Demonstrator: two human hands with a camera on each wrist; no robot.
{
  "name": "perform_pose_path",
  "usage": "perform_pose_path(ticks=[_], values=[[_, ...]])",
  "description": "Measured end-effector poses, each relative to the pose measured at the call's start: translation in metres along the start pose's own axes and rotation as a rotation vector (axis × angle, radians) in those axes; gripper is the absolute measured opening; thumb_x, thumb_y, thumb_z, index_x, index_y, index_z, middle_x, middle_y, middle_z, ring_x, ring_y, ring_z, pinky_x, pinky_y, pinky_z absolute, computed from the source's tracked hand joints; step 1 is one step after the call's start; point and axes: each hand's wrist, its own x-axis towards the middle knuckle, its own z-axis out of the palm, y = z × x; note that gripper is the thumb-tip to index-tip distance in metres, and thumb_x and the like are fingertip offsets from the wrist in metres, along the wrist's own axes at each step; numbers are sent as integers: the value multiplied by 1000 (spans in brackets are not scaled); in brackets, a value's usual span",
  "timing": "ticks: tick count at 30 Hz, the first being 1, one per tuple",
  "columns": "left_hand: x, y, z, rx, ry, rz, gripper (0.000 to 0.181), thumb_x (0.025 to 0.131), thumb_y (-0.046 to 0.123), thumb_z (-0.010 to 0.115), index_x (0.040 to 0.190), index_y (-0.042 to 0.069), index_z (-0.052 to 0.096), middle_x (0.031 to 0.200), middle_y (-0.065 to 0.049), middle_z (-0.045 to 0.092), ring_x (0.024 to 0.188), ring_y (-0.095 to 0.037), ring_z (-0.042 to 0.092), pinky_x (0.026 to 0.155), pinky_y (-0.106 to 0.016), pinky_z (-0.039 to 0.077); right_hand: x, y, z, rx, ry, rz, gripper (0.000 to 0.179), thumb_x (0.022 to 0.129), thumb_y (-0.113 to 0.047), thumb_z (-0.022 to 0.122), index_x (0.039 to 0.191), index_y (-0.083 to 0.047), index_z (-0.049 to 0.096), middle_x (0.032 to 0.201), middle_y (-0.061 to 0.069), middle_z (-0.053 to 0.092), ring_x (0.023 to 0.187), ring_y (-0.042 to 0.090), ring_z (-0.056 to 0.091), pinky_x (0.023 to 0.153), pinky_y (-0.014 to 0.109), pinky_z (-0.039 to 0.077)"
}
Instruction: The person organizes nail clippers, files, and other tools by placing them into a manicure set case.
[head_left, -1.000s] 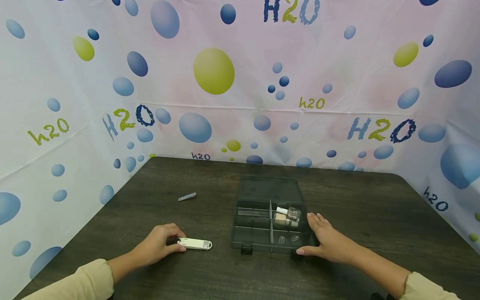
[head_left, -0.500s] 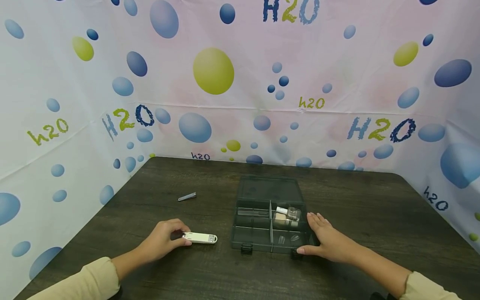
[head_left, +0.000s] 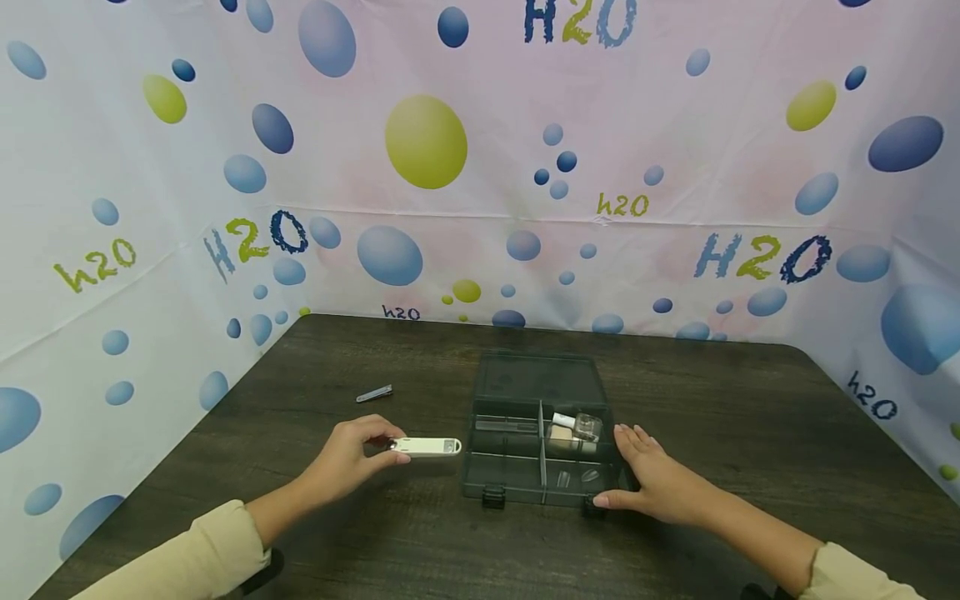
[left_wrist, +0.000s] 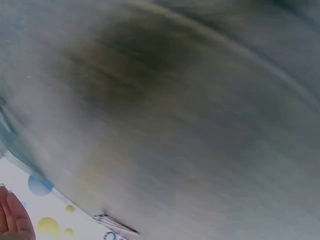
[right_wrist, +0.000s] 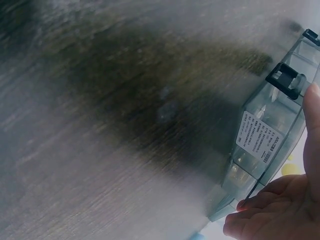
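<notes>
My left hand (head_left: 348, 458) pinches a slim white tool (head_left: 427, 447) by its dark end, above the table. Its tip, with a small loop, points right and comes close to the left side of a smoky clear compartment box (head_left: 540, 379); the tool's exact kind is unclear. Lid tipped back, the box lies open. My right hand (head_left: 656, 483) rests against its right side, thumb at the front latch (right_wrist: 286, 80). In the upper right compartment sit a small glass bottle (head_left: 587, 428) with a white cap and some beige pieces. Small clear pieces (head_left: 590, 476) lie in the lower right one.
A metal nail clipper (head_left: 374, 393) lies on the dark wooden table (head_left: 420, 533), behind my left hand. A bubble-printed curtain (head_left: 480, 192) surrounds the table at the back and sides. The left wrist view shows mostly blurred tabletop.
My left hand has moved to the right and away from me with the white tool, toward the box. The right hand, box and nail clipper have stayed put.
</notes>
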Motion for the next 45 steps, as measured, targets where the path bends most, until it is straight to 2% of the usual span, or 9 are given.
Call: perform_pose_path(ticks=[12, 20, 25, 32, 37, 41, 45], values=[[18, 20, 21, -27, 14, -19, 18, 73, 16, 77, 87, 7, 71, 84, 0, 66, 72, -4, 58, 64, -20, 52, 0, -1, 0, -3, 0, 2, 108, 76, -56, 66, 142, 14, 18, 147, 35, 17, 134, 55, 10, 102, 69, 19], [28, 30, 36, -51, -59, 1, 16, 77, 16, 75, 89, 6, 71, 85, -1, 65, 73, -6, 57, 65, -18, 51, 0, -1, 0, 0, -1, 6, 108, 75, -56, 67, 142, 14, 18, 147, 35, 16, 134, 55, 10, 102, 69, 18], [35, 37, 44, -50, -79, 27, 16, 77, 17, 75, 89, 6, 71, 83, -2, 64, 73, -8, 58, 64, -19, 51, 0, -1, 0, -6, 0, 3, 108, 75, -57, 66, 142, 14, 19, 147, 34, 17, 135, 54, 10, 103, 68, 18], [46, 47, 53, -5, -174, 56, 18, 79, 19, 73, 89, 4, 71, 81, -3, 62, 67, -7, 49, 57, -16, 42, 0, -1, 0, -7, 2, -1, 108, 76, -56, 66, 142, 14, 18, 147, 35, 17, 134, 55, 10, 102, 69, 18], [52, 53, 57, 67, -219, 65, 18, 79, 18, 72, 89, 4, 71, 82, -4, 62, 69, -11, 52, 57, -17, 42, 0, -3, -1, 3, 7, 7, 109, 75, -58, 66, 142, 14, 19, 147, 34, 17, 135, 54, 9, 103, 69, 17], [56, 56, 58, 151, -245, 104, 19, 79, 19, 72, 90, 4, 72, 82, -4, 62, 72, -14, 53, 60, -20, 44, 0, -3, -2, -3, 13, 10, 109, 75, -58, 65, 141, 14, 20, 147, 34, 17, 135, 54, 9, 103, 69, 18], [60, 60, 62, 205, -299, 130, 21, 81, 22, 71, 93, 5, 72, 85, -3, 62, 77, -14, 54, 65, -21, 47, 0, -3, -1, -8, 11, 2, 108, 75, -58, 66, 141, 14, 20, 147, 34, 18, 135, 54, 10, 103, 68, 18]])
